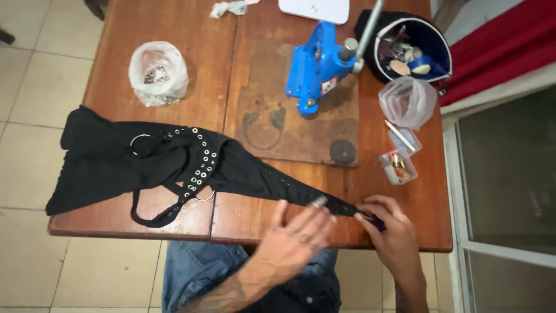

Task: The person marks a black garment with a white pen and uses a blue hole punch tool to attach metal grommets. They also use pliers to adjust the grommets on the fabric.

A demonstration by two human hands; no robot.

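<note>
Near the counter's [174,226] front edge, the right hand [394,235] pinches the black garment's [145,162] strap end; the left hand [298,235] rests flat, fingers spread, on it. A blue press [318,66], bagged eyelets [157,72] and small boxes [398,159] stand behind.

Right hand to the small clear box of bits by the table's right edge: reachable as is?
Probably yes. The right hand pinches the black strap's end, just below the small clear box; bare wooden table lies between. It would have to release the strap first.

1 black garment [133,165], 2 plastic bags [158,72], 1 blue press [318,66].
</note>
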